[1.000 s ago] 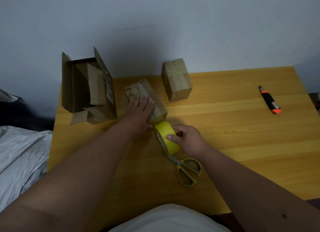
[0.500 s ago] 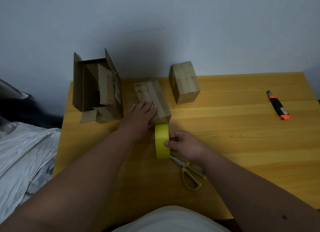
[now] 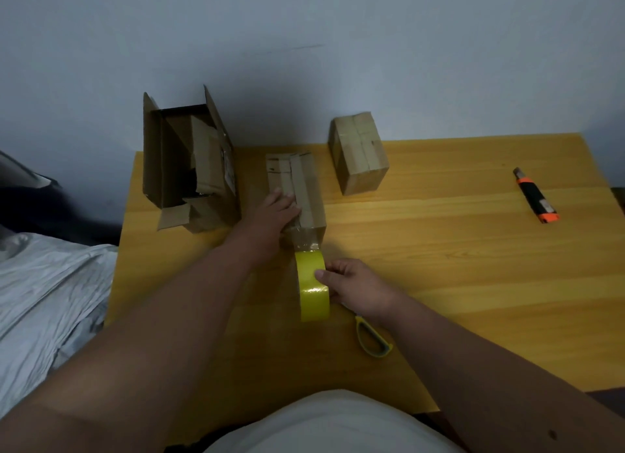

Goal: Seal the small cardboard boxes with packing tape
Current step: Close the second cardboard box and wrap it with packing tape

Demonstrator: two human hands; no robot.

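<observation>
A long small cardboard box (image 3: 306,182) lies on the wooden table (image 3: 456,249), its length running away from me. My left hand (image 3: 279,212) rests flat on its top near the front end. My right hand (image 3: 351,286) grips a yellow roll of packing tape (image 3: 313,286) standing on edge just in front of the box. A clear strip of tape (image 3: 304,239) runs from the roll up onto the box's near end. A second small box (image 3: 360,151), with tape on it, stands further back to the right.
A larger open cardboard box (image 3: 184,158) with raised flaps stands at the table's back left. Yellow-handled scissors (image 3: 372,337) lie beside my right wrist. An orange and black utility knife (image 3: 536,195) lies at the far right. Grey bedding (image 3: 44,300) is left of the table.
The box has turned to point straight away from me. My right hand has pulled the roll back toward me, drawing a strip of tape out from the box's near end.
</observation>
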